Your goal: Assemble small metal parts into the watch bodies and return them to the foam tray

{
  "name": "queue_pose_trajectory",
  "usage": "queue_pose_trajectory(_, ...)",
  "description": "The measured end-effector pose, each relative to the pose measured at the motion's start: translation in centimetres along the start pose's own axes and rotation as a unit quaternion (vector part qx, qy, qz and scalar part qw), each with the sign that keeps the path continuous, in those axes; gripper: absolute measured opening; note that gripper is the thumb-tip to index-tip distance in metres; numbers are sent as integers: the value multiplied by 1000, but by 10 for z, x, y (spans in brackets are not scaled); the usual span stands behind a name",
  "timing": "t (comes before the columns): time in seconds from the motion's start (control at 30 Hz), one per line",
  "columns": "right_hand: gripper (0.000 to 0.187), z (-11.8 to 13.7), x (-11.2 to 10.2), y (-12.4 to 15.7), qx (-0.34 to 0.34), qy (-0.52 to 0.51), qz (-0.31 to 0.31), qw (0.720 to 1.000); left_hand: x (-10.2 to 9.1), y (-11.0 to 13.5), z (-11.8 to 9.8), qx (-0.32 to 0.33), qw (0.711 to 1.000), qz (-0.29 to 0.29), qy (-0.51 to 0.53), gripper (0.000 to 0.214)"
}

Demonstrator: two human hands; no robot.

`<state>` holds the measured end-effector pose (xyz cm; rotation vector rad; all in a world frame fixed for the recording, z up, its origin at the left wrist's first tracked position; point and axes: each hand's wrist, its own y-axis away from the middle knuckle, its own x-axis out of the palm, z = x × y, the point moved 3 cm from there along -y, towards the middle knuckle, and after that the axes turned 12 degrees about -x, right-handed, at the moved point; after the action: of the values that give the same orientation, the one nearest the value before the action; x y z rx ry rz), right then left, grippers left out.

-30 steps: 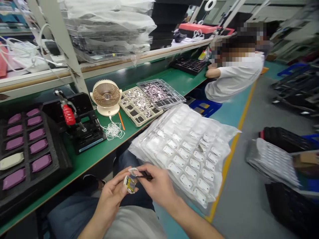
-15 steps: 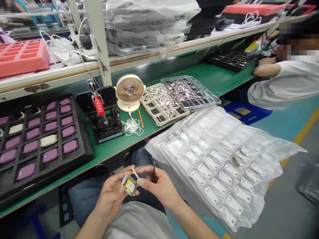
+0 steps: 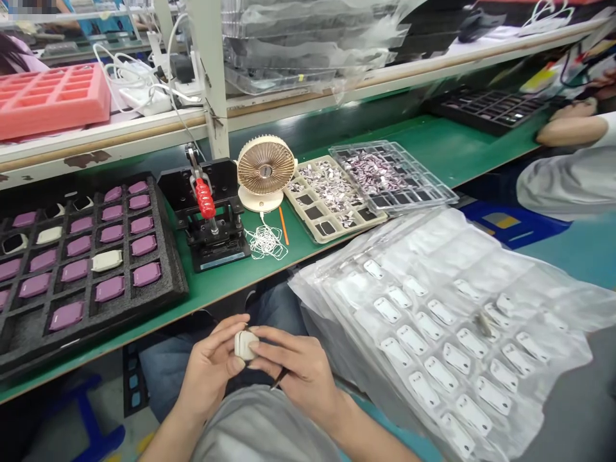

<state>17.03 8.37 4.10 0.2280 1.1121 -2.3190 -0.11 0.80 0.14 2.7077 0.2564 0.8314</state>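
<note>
Above my lap, a small off-white watch case sits between my two hands, its pale outer side toward me. My left hand grips it from the left with thumb and fingers. From the other side, my right hand presses its thumb and fingertips on the case. A thin dark tool, apparently tweezers, is tucked under the right fingers and points down. The inside of the case is hidden. To the left, a black foam tray carries purple and off-white watch cases in its pockets.
On the green bench stand a black press with a red handle, a fan and trays of small parts. A plastic-covered tray of white plates lies at right. A co-worker's forearm rests at far right.
The open watch case with its yellow-edged inside showing now appears closed, off-white side facing me. The separate pale piece is no longer apart. The tweezers swung from pointing up to down. The view shifted left.
</note>
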Motion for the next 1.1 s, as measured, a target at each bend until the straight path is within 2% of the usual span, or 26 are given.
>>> queue_pose_trajectory(0.13, 24, 2, 2, 3, -13, 37, 13, 999, -3, -1, 1, 8, 1000, -6, -9, 44)
queue_pose_trajectory(0.27, 29, 4, 9, 12, -28, 103, 42, 993, -3, -1, 1, 24, 999, -21, -7, 43)
queue_pose_trajectory(0.4, 35, -3, 20, 23, -38, 145, 36, 988, 7, 0, 3, -5, 999, -37, 17, 42)
queue_pose_trajectory(0.47, 38, -6, 25, 25, -37, 149, 25, 988, 9, 0, 7, -26, 996, -76, 34, 43)
queue_pose_trajectory(0.53, 38, -9, 27, 23, -13, 128, 17, 992, 8, -1, 10, -40, 989, -136, 44, 40)
queue_pose_trajectory(0.6, 36, -12, 27, 19, 45, 94, 12, 994, 3, -3, 12, -47, 982, -176, 53, 38)
queue_pose_trajectory(0.7, 26, -16, 24, 12, 127, 58, 54, 989, -4, -5, 10, -38, 981, -180, 60, 43)
queue_pose_trajectory(0.77, 14, -17, 23, 9, 129, 45, 110, 985, -9, -5, 8, -36, 982, -177, 49, 45)
queue_pose_trajectory(0.83, 8, -17, 24, 8, 101, 35, 147, 983, -12, -4, 8, -34, 983, -177, 33, 43)
queue_pose_trajectory(0.97, 11, -17, 24, 4, 79, 12, 144, 986, -15, -2, 12, -9, 981, -192, 17, 38)
queue_pose_trajectory(1.1, 13, -23, 27, -2, 145, -76, 133, 978, -16, -2, 15, -8, 977, -211, -38, 35)
